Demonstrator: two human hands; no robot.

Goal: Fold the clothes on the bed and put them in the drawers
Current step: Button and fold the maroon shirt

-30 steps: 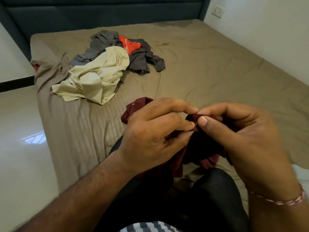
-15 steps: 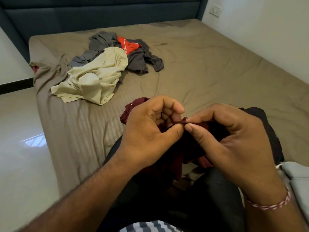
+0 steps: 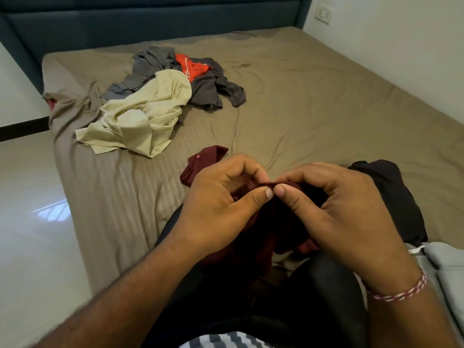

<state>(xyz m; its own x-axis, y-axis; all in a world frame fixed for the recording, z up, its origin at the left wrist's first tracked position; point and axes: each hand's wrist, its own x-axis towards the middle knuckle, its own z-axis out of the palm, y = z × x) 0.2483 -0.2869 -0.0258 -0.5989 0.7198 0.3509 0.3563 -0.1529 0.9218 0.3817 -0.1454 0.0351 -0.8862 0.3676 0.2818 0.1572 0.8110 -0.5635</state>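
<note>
Though unfolded, cream shirt beyond hands.

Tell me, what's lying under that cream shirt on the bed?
Grey clothes stick out from beneath the cream shirt, with an orange-red garment beside them. Whatever else lies under it is covered.

Left hand fingers curled in; thumbs now touching.

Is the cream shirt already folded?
No, the cream shirt lies crumpled on the bed beside the grey clothes.
</note>
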